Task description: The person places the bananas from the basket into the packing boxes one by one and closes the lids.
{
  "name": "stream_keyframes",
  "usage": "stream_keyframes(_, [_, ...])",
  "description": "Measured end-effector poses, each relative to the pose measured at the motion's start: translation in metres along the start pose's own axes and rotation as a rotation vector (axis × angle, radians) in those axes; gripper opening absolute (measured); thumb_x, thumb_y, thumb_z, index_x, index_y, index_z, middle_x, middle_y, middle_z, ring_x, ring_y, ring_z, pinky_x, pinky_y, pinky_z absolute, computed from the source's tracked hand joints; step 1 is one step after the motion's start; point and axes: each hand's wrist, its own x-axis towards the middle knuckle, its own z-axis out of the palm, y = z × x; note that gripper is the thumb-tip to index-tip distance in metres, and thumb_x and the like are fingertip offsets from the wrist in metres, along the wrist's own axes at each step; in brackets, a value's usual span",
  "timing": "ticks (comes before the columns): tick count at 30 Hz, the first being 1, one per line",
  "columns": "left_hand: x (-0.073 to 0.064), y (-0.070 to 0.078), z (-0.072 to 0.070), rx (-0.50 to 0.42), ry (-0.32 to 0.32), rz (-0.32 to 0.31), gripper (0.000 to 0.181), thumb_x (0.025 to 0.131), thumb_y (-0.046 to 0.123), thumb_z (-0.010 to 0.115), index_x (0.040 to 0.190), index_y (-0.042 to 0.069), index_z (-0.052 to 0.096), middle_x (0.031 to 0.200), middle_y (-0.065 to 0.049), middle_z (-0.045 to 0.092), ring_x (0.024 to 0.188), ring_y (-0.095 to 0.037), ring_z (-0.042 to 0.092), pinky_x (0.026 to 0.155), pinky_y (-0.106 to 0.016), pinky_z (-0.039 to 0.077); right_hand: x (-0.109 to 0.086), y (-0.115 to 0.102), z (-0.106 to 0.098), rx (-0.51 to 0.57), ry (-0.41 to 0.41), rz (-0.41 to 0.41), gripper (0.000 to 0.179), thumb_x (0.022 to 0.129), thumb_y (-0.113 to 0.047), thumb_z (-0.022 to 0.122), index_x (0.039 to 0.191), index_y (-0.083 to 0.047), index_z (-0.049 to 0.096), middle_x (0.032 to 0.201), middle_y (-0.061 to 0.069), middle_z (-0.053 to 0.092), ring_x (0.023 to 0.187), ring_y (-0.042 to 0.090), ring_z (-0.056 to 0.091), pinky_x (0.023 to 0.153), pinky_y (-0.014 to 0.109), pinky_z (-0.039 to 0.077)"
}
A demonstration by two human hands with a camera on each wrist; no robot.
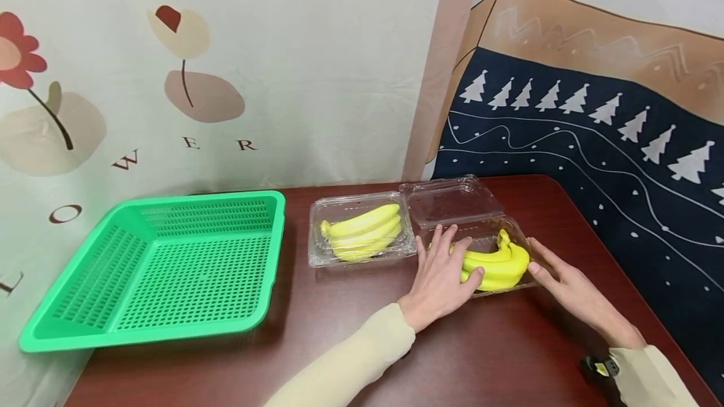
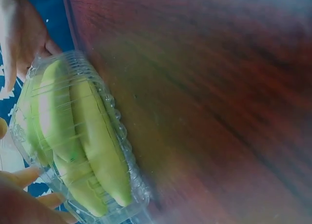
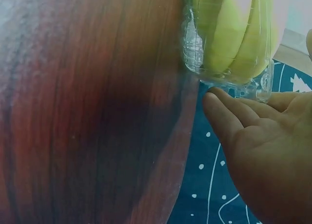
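A bunch of yellow bananas [image 1: 503,265] lies in the base of a clear plastic clamshell box [image 1: 481,231]. The box's hinged lid [image 1: 452,198] is folded back toward the wall. My left hand [image 1: 435,278] is at the left end of the box, fingers extended and partly covering the bananas. At the opposite end, my right hand [image 1: 577,291] touches the box's side with nearly straight fingers. In the left wrist view the bananas [image 2: 61,117] show through the ribbed wall. The right wrist view has the fingertips [image 3: 217,100] against the box's lower corner.
Left of the open box is a closed clear box [image 1: 317,250] with another banana bunch [image 1: 364,231] inside. A green perforated basket [image 1: 274,256] stands at the table's left. Printed curtains [image 1: 339,80] hang behind the dark red wooden table [image 1: 339,313].
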Motion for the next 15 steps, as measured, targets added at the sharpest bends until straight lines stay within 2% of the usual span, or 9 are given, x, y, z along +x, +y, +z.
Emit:
stream_keyframes(5, [-0.002, -0.002, 0.001, -0.021, 0.02, 0.028, 0.052, 0.099, 0.042, 0.059, 0.144, 0.016, 0.058, 0.159, -0.011, 0.043, 0.153, -0.036, 0.031, 0.116, -0.073, 0.02, -0.001, -0.002, 0.001, -0.007, 0.004, 0.006, 0.068, 0.11, -0.035, 0.049, 0.166, -0.006, 0.02, 0.164, 0.026, 0.031, 0.14, 0.049, 0.039, 0.09, -0.002, 0.025])
stream_keyframes(9, [-0.005, -0.001, 0.004, -0.04, 0.038, 0.082, 0.05, 0.098, 0.041, 0.061, 0.142, 0.015, 0.06, 0.158, -0.01, 0.044, 0.151, -0.035, 0.033, 0.115, -0.075, 0.02, -0.007, 0.002, -0.001, -0.023, 0.015, 0.011, 0.067, 0.11, -0.034, 0.049, 0.165, -0.006, 0.021, 0.163, 0.026, 0.034, 0.139, 0.047, 0.042, 0.089, -0.001, 0.03])
stream_keyframes(10, [-0.006, 0.0, 0.005, -0.043, 0.042, 0.094, 0.05, 0.098, 0.04, 0.061, 0.141, 0.015, 0.06, 0.158, -0.01, 0.044, 0.151, -0.035, 0.034, 0.114, -0.075, 0.021, -0.009, 0.004, -0.002, -0.022, 0.021, 0.005, 0.067, 0.11, -0.033, 0.049, 0.165, -0.006, 0.022, 0.162, 0.026, 0.035, 0.139, 0.041, 0.044, 0.088, -0.001, 0.031])
stream_keyframes(12, [-0.008, 0.0, 0.005, -0.055, 0.052, 0.106, 0.05, 0.098, 0.04, 0.061, 0.141, 0.015, 0.06, 0.158, -0.01, 0.044, 0.151, -0.035, 0.035, 0.115, -0.074, 0.022, -0.011, 0.007, -0.004, -0.02, 0.036, -0.012, 0.065, 0.11, -0.03, 0.05, 0.165, -0.005, 0.023, 0.159, 0.028, 0.039, 0.14, 0.019, 0.046, 0.087, 0.0, 0.034])
stream_keyframes(15, [-0.008, -0.001, 0.005, -0.104, 0.083, 0.082, 0.051, 0.097, 0.037, 0.062, 0.142, 0.014, 0.059, 0.159, -0.011, 0.043, 0.151, -0.034, 0.035, 0.116, -0.071, 0.024, -0.009, 0.01, -0.009, -0.018, 0.065, -0.052, 0.062, 0.11, -0.026, 0.05, 0.163, -0.002, 0.027, 0.156, 0.029, 0.043, 0.133, -0.012, 0.037, 0.089, -0.002, 0.031])
